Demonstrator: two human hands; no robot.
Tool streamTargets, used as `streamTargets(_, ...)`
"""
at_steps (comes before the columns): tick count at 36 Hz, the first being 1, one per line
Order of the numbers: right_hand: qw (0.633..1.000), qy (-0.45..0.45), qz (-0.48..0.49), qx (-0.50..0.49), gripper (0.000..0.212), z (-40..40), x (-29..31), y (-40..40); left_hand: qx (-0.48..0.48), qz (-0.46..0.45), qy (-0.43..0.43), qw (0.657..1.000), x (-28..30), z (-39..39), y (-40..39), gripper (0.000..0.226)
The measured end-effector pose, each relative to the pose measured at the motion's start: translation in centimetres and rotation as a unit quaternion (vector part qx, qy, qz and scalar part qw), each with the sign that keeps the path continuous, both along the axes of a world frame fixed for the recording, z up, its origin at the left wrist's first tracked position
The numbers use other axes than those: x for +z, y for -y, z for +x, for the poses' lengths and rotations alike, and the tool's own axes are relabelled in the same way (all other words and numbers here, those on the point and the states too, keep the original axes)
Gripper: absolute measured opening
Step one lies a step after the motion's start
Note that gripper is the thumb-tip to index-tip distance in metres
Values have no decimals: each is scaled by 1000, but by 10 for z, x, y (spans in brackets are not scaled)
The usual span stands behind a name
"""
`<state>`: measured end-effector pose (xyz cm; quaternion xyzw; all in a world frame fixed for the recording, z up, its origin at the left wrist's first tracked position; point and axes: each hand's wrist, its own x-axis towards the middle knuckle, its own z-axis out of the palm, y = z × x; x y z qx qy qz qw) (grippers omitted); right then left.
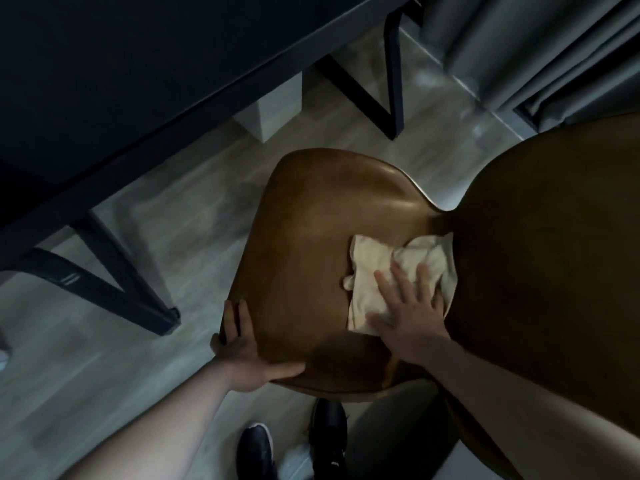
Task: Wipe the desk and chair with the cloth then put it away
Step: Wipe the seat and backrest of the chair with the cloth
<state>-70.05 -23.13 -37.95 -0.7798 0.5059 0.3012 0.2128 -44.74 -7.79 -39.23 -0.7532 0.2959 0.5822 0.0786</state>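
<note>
Cream crumpled cloth [398, 271] lies on the brown leather chair seat [311, 237], near the backrest, under the right hand [405, 306], whose spread fingers press it flat. Left hand [242, 355] grips the seat's front edge, thumb on top. Dark desk surface [138, 64] stands just beyond.

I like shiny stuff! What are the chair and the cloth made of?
The chair looks like smooth brown leather or vinyl, since light gleams on its seat; which one is unclear. The cloth looks like soft, matte, cream fabric, since it wrinkles.
</note>
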Motion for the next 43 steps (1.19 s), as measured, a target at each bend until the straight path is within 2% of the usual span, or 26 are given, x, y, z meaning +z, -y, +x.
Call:
streamTargets(5, 999, 15, 33, -28, 73, -7, 7, -72, -21, 3, -8, 1000, 4, 3, -2, 172)
streamTargets(9, 997, 28, 27, -61, 92, -5, 5, -91, -27, -7, -26, 999, 7, 7, -5, 174)
streamTargets(12, 996, 44, 46, -60, 93, 1, 3, -94, -5, -28, -30, 999, 5, 8, -10, 175)
streamTargets(17, 993, 81, 86, -7, 65, 29, 2, -100, 54, -102, -14, 993, -5, 5, -24, 175)
streamTargets(20, 988, 115, 92, 39, 64, 60, -4, -98, 93, -154, -14, 984, -11, 6, -34, 173)
streamTargets(24, 981, 141, 73, 111, 68, 109, -17, -95, 184, -183, -67, 964, -25, 24, -72, 169)
streamTargets(27, 973, 147, 39, 172, 71, 144, -28, -89, 214, -158, -38, 963, -30, 39, -108, 171)
streamTargets(31, 965, 138, -15, 221, 70, 184, -41, -69, 257, -157, -2, 954, -25, 49, -130, 160)
streamTargets(38, 970, 108, -55, 209, 77, 209, -45, -10, 214, -211, 14, 954, -19, 47, -89, 149)
streamTargets(43, 978, 134, -67, 142, 78, 164, -35, 6, 160, -219, 10, 963, -14, 29, -49, 142)
